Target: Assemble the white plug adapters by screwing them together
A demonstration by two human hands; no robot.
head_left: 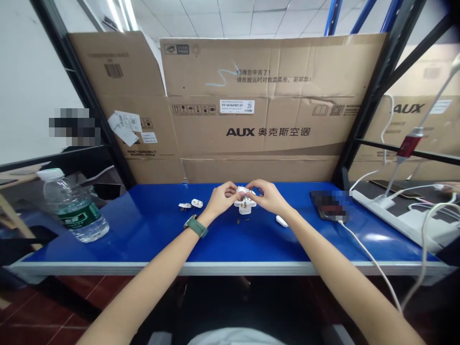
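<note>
"One bottle (77, 213) is seen at the far left of the blue counter (151, 249)."
"And next?"
"Two small white pieces (197, 203) are seen. Then, by the left hand (220, 198), a white part (245, 209) is pinched mid-counter, and by the right hand (272, 196) too, with fingers nearly closed on it."
"And last?"
"A rounded white piece (281, 221) is seen, then a dark phone (323, 212)."

Behind the table (140, 225), cardboard (273, 110) blocked passage; the near strip lay open between bottle (81, 211) and phone (328, 206), under both forearms (161, 263).
</note>
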